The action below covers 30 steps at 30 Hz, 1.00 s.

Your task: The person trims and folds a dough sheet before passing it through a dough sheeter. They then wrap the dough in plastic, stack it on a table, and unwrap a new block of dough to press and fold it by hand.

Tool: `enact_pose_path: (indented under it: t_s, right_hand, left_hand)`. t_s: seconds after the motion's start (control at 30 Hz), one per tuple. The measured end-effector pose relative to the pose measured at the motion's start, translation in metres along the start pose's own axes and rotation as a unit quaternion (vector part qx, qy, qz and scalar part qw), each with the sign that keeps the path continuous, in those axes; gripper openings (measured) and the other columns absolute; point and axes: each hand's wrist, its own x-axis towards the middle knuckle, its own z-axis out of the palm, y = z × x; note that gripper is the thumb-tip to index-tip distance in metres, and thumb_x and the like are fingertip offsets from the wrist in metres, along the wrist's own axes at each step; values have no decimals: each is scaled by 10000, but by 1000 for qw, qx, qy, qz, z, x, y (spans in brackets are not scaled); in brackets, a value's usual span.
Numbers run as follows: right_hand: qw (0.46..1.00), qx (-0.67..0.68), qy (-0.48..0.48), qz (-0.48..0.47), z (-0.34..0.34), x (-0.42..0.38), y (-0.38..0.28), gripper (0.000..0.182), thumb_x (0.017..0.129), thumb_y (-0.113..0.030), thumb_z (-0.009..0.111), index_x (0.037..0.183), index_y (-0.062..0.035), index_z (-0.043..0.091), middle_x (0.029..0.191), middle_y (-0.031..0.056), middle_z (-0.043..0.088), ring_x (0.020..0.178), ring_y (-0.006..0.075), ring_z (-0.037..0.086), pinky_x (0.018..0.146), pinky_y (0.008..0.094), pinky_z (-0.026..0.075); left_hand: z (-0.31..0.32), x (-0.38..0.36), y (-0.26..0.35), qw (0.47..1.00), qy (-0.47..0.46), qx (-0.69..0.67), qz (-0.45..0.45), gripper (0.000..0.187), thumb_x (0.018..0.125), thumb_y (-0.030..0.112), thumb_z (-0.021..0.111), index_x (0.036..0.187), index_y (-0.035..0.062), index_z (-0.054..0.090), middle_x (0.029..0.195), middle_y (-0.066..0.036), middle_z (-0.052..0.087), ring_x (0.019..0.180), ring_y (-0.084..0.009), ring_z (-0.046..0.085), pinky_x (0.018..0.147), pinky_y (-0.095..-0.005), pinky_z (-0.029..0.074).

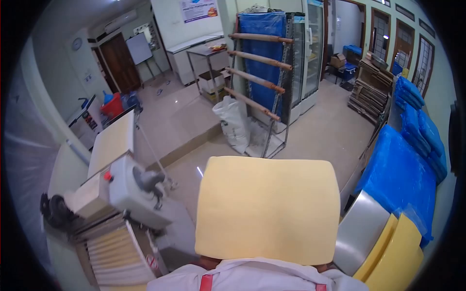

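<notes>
A broad, pale yellow dough slab (pixel 267 208) with rounded corners is held out flat in front of my body. My left hand (pixel 209 262) shows only as a sliver under the slab's near left corner. At the near right corner, a small part of my right hand (pixel 322 267) peeks out below the edge. Both hands support the slab from beneath, with their fingers hidden. Whether a board or tray lies under the slab cannot be seen.
Left stands a dough sheeter (pixel 141 189) with a belt table (pixel 114 143). A rack with wooden rolling pins (pixel 259 60) and a white sack (pixel 232 123) are ahead. Right are a metal sheet (pixel 361 230), yellow slabs (pixel 395 257), blue-wrapped stacks (pixel 400 169) and flattened cardboard (pixel 371 89).
</notes>
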Motion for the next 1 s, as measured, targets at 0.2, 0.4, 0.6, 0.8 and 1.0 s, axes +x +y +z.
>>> enact_pose_path:
  t_s: [0.2,0.4,0.6,0.8,1.0]
  right_hand:
    - [994,74,63,46,-4,74,-86,462,915,-231,607,1307,-8,506,1238,122,599,1145,205,561,962,370,452]
    - [995,71,61,-44,-23,144,-213,455,925,-241,593,1309,-13,509,1243,119,597,1149,203,559,966,372,448]
    - [983,57,70,-162,-89,209,-319,448,934,-250,579,1312,-18,511,1248,117,595,1152,202,557,971,374,444]
    - [961,144,145,-184,-210,259,-336,443,944,-259,565,1315,-23,513,1253,115,593,1156,200,555,976,375,441]
    - [914,291,274,-69,-277,262,-263,438,953,-268,552,1317,-28,515,1258,113,591,1160,199,553,981,377,437]
  left_hand:
    - [81,173,40,995,-70,40,-60,646,956,215,524,1505,89,209,1497,-191,320,1354,-350,372,1100,-535,329]
    - [199,320,68,974,-150,124,-120,646,958,220,522,1506,87,207,1500,-192,314,1357,-350,367,1103,-534,324]
    - [350,436,24,919,-266,227,-183,646,961,226,520,1506,85,205,1503,-193,309,1360,-350,363,1106,-533,319]
    - [502,491,-85,848,-357,302,-249,645,963,231,517,1507,83,202,1506,-194,303,1363,-350,359,1109,-532,315]
    - [642,511,-189,766,-428,355,-323,645,966,236,515,1507,81,200,1509,-195,297,1366,-350,354,1113,-530,310]
